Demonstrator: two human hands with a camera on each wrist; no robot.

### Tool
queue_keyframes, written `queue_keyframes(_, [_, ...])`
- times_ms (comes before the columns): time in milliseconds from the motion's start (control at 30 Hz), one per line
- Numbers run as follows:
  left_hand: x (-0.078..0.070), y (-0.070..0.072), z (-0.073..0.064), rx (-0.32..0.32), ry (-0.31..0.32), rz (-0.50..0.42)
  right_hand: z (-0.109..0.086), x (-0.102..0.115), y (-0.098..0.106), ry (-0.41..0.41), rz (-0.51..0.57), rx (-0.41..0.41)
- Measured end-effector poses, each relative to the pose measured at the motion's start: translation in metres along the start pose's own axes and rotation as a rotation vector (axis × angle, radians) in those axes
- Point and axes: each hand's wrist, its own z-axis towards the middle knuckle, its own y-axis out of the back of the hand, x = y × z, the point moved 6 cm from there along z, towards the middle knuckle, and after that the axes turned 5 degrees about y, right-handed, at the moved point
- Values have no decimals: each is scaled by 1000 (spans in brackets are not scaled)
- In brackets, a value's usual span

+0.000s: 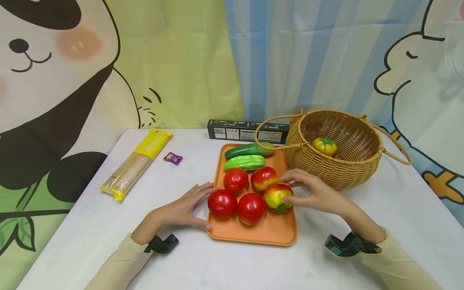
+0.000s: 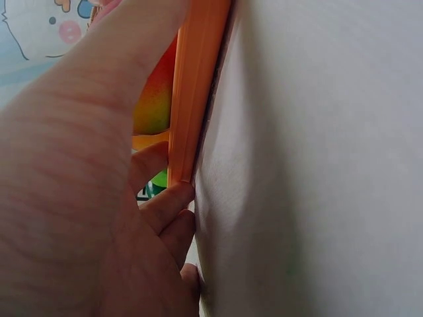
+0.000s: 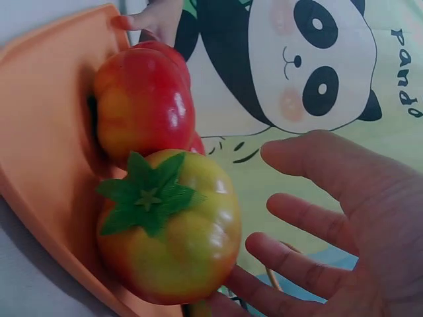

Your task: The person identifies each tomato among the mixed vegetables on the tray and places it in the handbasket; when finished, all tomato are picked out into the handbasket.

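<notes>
On the orange tray point(image 1: 250, 237) sit several toy tomatoes, red ones on the left and a yellow-red tomato point(image 1: 276, 196) at the right edge, its green leafy cap facing me. My right hand point(image 1: 317, 194) is beside that tomato, fingers spread and thumb overlapping it in the head view. In the right wrist view, a gap shows between the thumb and the yellow-red tomato point(image 3: 198, 247). My left hand point(image 1: 181, 208) rests at the tray's left side, fingers extended, fingertips against the outer wall point(image 2: 192, 99). Behind the tomatoes lie a dark green cucumber point(image 1: 241, 151) and a light green bumpy one point(image 1: 244, 162).
A wicker basket point(image 1: 337, 171) stands behind my right hand, with a yellow-green tomato point(image 1: 324, 147) inside and its handles folded outward. A long black box point(image 1: 246, 131) lies behind the tray. Farther left are a yellow pasta packet point(image 1: 137, 164) and a purple candy point(image 1: 173, 158).
</notes>
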Motion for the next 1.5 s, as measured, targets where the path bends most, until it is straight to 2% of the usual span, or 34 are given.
queue_keyframes(200, [1,1,0,4,19,2,-2,-6,-12,-90,-39,104])
queue_keyframes(533, [1,1,0,1,14,0,-3,-13,-23,-132,-33,204])
queue_keyframes(700, [1,1,1,-1,5,3,-3,-15,-31,-123,-27,256])
queue_keyframes(1200, [3,0,1,0,15,-1,-5,-15,-31,-115,-42,259])
queue_keyframes(1500, [2,-1,0,7,15,-13,-4,-8,-26,-80,-61,200])
